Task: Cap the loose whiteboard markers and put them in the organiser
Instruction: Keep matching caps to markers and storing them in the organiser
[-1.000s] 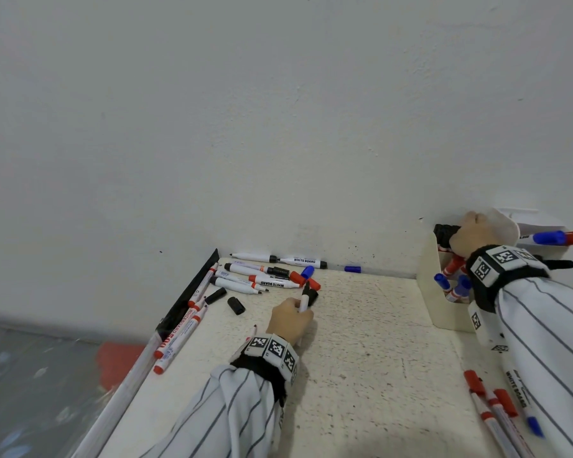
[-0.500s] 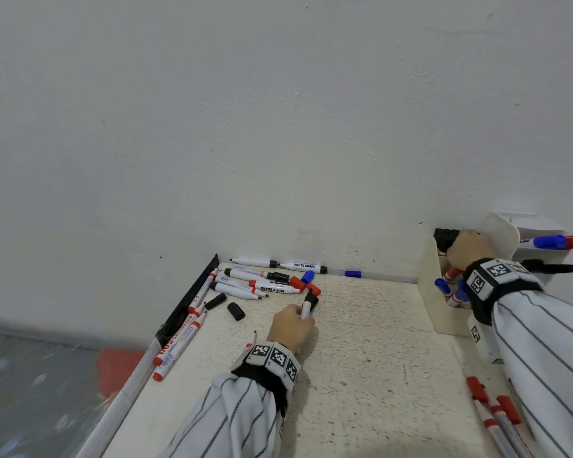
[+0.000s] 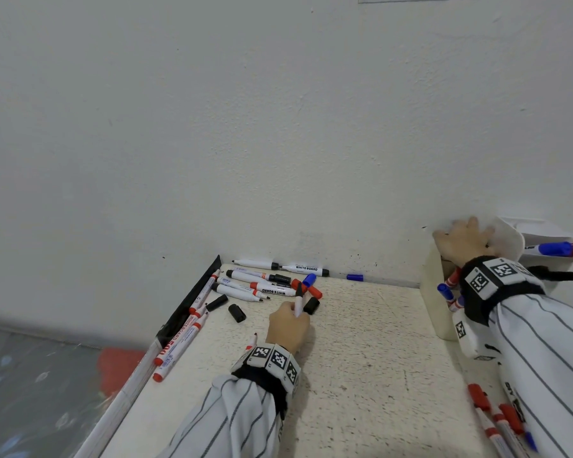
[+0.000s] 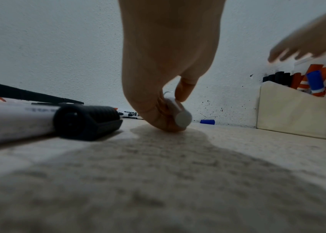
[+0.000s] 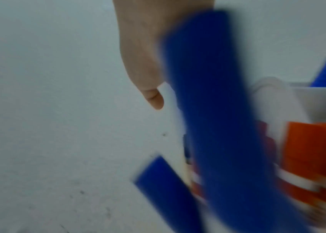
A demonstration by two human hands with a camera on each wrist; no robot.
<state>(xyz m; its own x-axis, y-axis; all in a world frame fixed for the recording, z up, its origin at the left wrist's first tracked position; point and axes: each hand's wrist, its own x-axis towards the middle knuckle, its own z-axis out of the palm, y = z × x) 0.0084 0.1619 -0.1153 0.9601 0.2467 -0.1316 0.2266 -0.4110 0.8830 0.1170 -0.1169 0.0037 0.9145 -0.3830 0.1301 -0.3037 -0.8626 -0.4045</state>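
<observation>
A person in a striped long-sleeved shirt is working at a speckled cream table [image 3: 361, 375] pushed against a white wall. The left hand [image 3: 286, 322] is resting low on the tabletop with its fingers curled around the white barrel of an uncapped black whiteboard marker [image 3: 298, 299], its dark tip pointing away toward the wall. A loose black cap [image 3: 311, 305] is lying just beside that marker, on its right. Beyond the hand, a cluster of loose markers [image 3: 262, 285] and caps is lying scattered near the table's far left corner, and a small blue cap [image 3: 354, 277] is sitting alone by the wall. At the far right, a cream organiser [image 3: 432, 292] is standing against the wall, holding upright markers with blue, red and black caps. The right hand [image 3: 463, 241] is hovering over the organiser with fingers spread and relaxed, gripping nothing. More red-capped markers [image 3: 490, 414] are lying at the near right edge.
</observation>
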